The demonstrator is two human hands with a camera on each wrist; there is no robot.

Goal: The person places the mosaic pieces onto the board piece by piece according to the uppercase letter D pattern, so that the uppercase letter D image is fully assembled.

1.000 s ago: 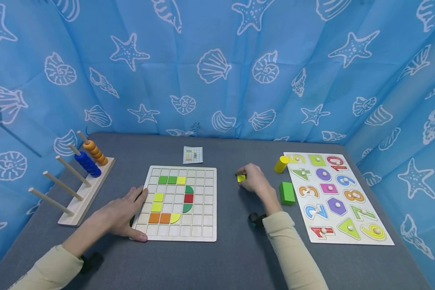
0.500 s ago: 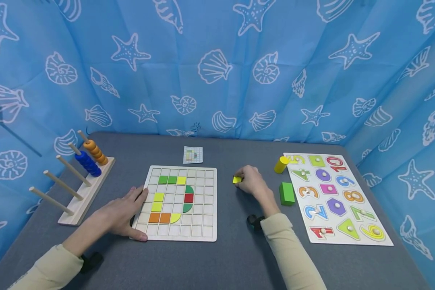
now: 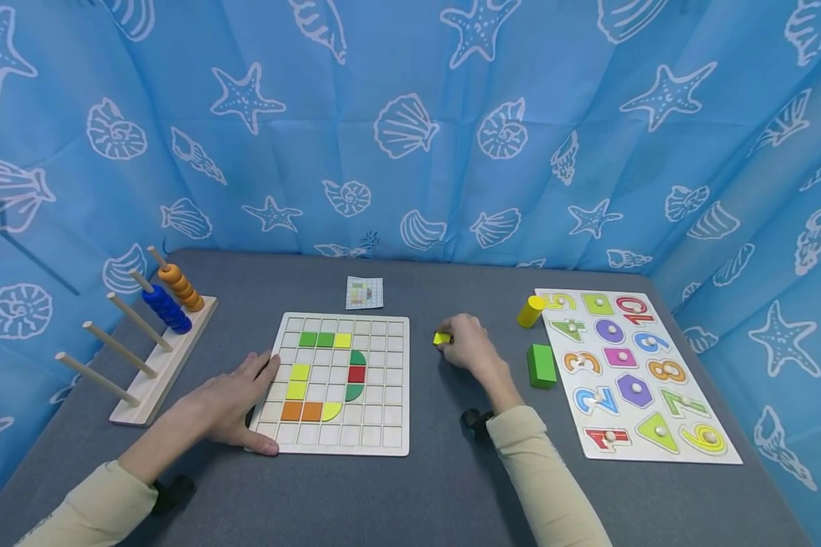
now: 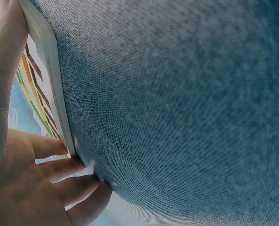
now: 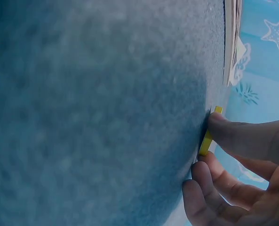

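Observation:
A white gridded board [image 3: 376, 434] lies flat on the grey table, bearing several green, yellow, red and orange tiles. My left hand [image 3: 232, 406] rests at its near-left corner, the thumb on the near edge and the fingers spread along the left side. In the left wrist view the board's rim [image 4: 54, 80] runs between thumb and fingers. To the right of the board, my right hand [image 3: 475, 349] pinches a small yellow tile [image 3: 441, 338] between thumb and fingers, close to the tabletop. The right wrist view shows this tile [image 5: 206, 141] edge-on.
A small pattern card [image 3: 365, 292] lies behind the board. At left stands a peg abacus [image 3: 164, 357] with blue and orange beads. On the right are a yellow cylinder [image 3: 530, 311], a green block [image 3: 541, 365] and a number puzzle board [image 3: 629, 444]. A blue curtain [image 3: 397, 190] hangs behind.
My right hand has moved slightly left toward the gridded board, carrying the yellow tile, which has turned a little. The left hand and the board have stayed still.

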